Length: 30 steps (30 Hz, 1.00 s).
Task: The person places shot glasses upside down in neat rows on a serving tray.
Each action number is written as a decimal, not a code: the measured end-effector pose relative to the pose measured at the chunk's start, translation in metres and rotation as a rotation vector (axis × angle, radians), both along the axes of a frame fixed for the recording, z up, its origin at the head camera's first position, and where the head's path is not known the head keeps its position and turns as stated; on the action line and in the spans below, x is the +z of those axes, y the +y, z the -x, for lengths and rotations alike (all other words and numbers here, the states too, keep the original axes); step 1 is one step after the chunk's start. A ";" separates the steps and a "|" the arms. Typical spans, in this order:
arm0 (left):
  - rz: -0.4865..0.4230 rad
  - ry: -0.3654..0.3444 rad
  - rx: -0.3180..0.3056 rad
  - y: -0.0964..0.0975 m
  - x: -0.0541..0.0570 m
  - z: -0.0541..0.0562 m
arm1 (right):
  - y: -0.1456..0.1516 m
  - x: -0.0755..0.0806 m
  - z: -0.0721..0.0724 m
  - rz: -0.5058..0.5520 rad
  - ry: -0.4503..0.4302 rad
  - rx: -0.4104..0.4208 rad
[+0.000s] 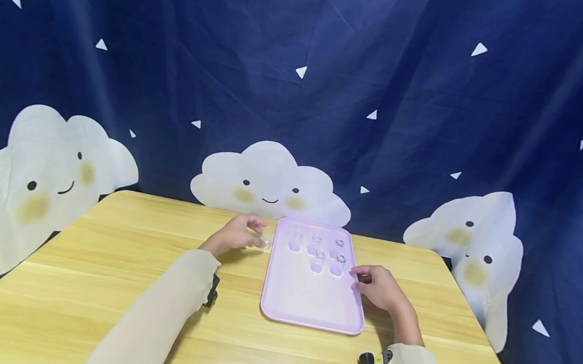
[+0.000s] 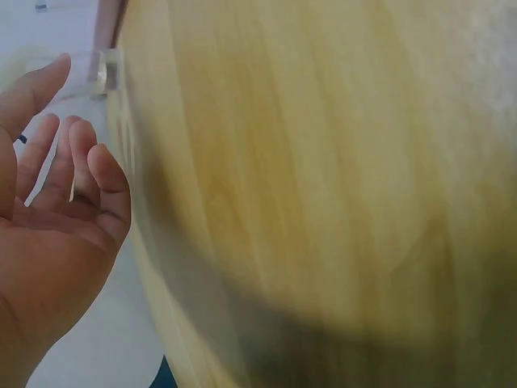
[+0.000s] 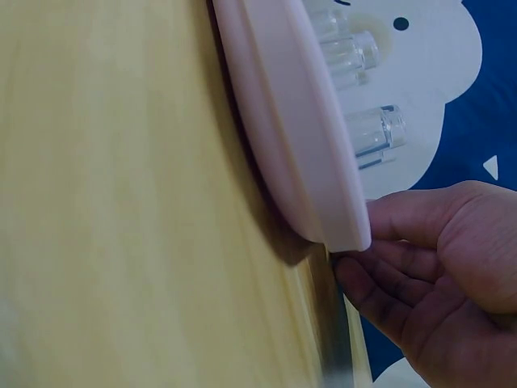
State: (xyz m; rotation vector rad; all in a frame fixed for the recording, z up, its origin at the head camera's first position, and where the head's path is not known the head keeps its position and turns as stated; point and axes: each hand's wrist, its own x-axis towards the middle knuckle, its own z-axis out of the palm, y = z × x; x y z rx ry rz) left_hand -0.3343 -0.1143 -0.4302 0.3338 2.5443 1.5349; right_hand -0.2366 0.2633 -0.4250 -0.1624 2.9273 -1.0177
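Observation:
Just left of the pale lilac tray (image 1: 307, 303), a small clear glass (image 1: 265, 238) stands on the table. My left hand (image 1: 236, 236) is beside it with fingers loosely bent and spread from the thumb. In the left wrist view the thumb overlaps the clear glass (image 2: 102, 74), and a gap shows between thumb and fingers. At the tray's right side my right hand (image 1: 381, 286) pinches the rim. The right wrist view shows its thumb at the rim's upper side and the fingers under the tray edge (image 3: 343, 230). Several clear glasses (image 1: 337, 265) stand upright on the tray's far half.
The wooden table (image 1: 125, 272) has rounded far corners. Behind it hangs a dark blue curtain (image 1: 258, 88) printed with white clouds and small triangles. Black wrist devices (image 1: 372, 362) are strapped at both sleeves.

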 end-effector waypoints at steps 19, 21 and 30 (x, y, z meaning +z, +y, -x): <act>0.123 0.016 -0.033 0.011 -0.002 0.003 | -0.002 -0.002 0.003 0.018 -0.007 -0.012; 0.127 0.021 -0.034 0.011 -0.002 0.004 | -0.001 -0.002 0.003 0.013 -0.005 -0.007; 0.131 0.032 -0.047 0.015 0.002 0.001 | 0.000 -0.002 0.003 0.012 -0.006 -0.017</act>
